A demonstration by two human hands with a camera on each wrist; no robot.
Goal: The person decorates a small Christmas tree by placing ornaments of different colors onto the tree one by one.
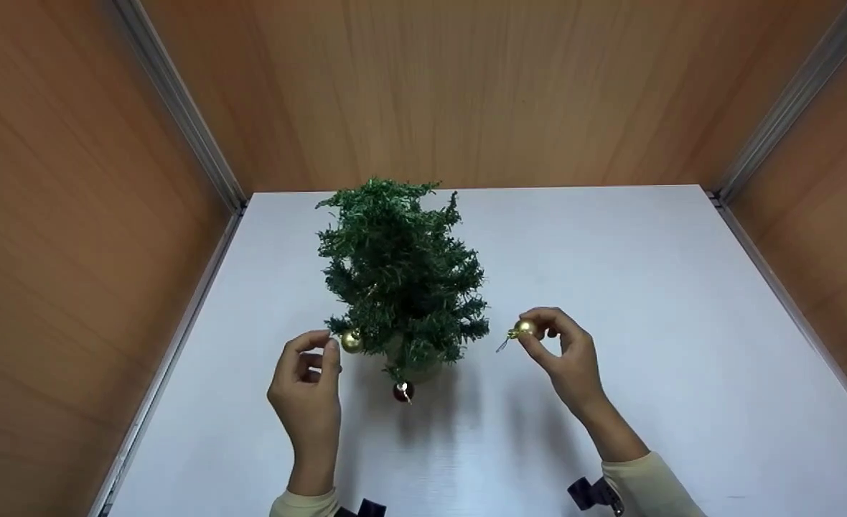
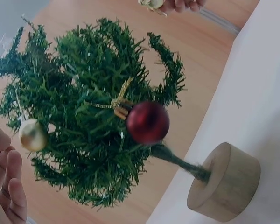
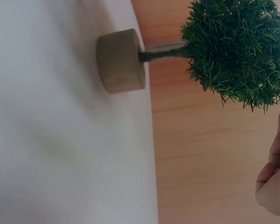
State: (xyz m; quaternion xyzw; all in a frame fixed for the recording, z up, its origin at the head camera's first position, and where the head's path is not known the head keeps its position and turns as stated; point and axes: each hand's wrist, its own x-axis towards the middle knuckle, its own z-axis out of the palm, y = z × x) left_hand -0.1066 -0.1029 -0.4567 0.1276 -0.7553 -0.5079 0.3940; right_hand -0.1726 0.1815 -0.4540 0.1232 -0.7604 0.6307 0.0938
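A small artificial Christmas tree (image 1: 403,269) stands on a round wooden base (image 2: 235,184). My right hand (image 1: 573,366) pinches a gold bauble (image 1: 525,328) between thumb and forefinger, off to the tree's right; its hanging loop points down and left. Beside the lower left branches is my left hand (image 1: 309,406), its fingers loosely bent and its fingertips close to a second gold bauble (image 1: 352,341) that hangs there. A dark red bauble (image 2: 148,122) hangs from a front branch, low on the tree. In the right wrist view, the right hand's bauble is almost wholly out of frame.
The tree stands on a white tabletop (image 1: 610,266). Wood-grain panels enclose it: a back panel (image 1: 438,93), a left panel (image 1: 72,273) and a right panel (image 1: 825,215). Grey metal strips (image 1: 179,100) run along their corners.
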